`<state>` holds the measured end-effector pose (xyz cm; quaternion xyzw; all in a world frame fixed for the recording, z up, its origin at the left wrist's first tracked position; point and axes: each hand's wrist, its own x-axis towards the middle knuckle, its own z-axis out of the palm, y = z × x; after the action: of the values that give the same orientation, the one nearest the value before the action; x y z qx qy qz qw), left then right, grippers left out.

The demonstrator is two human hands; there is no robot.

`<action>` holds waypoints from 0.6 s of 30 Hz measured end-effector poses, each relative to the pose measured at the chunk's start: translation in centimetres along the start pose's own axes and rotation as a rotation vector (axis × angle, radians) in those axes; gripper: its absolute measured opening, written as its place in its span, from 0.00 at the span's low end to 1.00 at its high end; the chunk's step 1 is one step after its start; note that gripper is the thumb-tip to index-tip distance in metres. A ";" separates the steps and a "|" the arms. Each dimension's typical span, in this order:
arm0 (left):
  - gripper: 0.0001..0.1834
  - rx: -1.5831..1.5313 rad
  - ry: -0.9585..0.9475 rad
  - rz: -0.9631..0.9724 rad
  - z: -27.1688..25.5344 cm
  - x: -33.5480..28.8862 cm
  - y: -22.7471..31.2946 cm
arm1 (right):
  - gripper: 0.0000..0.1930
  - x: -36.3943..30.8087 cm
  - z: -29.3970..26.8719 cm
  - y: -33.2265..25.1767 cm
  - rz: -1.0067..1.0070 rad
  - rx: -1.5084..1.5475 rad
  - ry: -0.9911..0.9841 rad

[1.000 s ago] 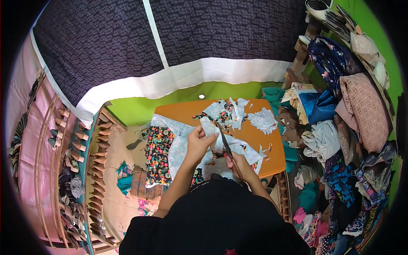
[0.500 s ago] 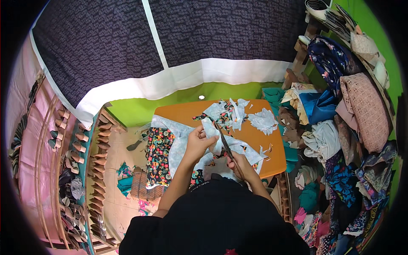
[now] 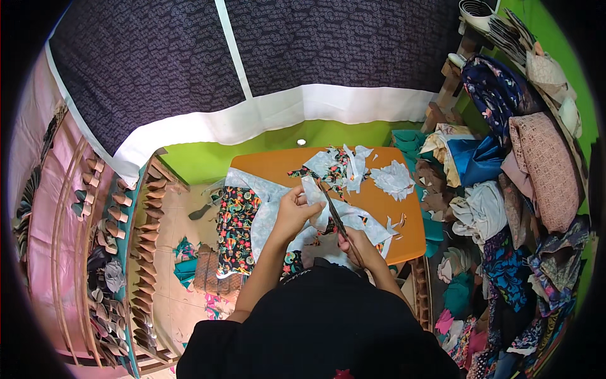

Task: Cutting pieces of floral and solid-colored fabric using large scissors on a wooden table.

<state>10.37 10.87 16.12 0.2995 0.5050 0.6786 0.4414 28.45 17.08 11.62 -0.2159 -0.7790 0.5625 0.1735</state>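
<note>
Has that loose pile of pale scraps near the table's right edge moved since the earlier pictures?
No. Judged against the orange table, the pale scrap pile lies in the same place.

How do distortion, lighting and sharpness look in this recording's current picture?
Head view: black corners from the fisheye, with the row of brown shoe forms bowing toward the left rim; head view: the curtain's white border is bright, while the black shirt loses detail; head view: the left hand and scissors show no obvious motion blur.
</note>
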 end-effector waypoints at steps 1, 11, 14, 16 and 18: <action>0.19 0.012 -0.006 -0.007 0.0 0.0 -0.1 | 0.10 0.1 0.1 0.2 0.072 0.073 -0.020; 0.20 0.068 -0.020 -0.065 0.0 -0.7 -0.4 | 0.35 -0.1 0.4 -0.6 0.359 0.585 -0.141; 0.19 0.055 -0.016 -0.059 0.1 -1.0 -0.5 | 0.40 -0.4 0.5 -0.4 0.136 0.290 -0.098; 0.19 0.042 -0.022 -0.063 0.2 -1.2 -0.4 | 0.04 -0.6 0.3 -0.1 0.072 0.207 -0.100; 0.20 0.038 -0.025 -0.060 0.2 -1.3 -0.5 | 0.21 -0.8 0.7 -0.3 0.075 0.231 -0.082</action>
<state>11.25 9.88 15.71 0.3010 0.5207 0.6516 0.4622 28.73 16.05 11.63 -0.2001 -0.7071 0.6627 0.1440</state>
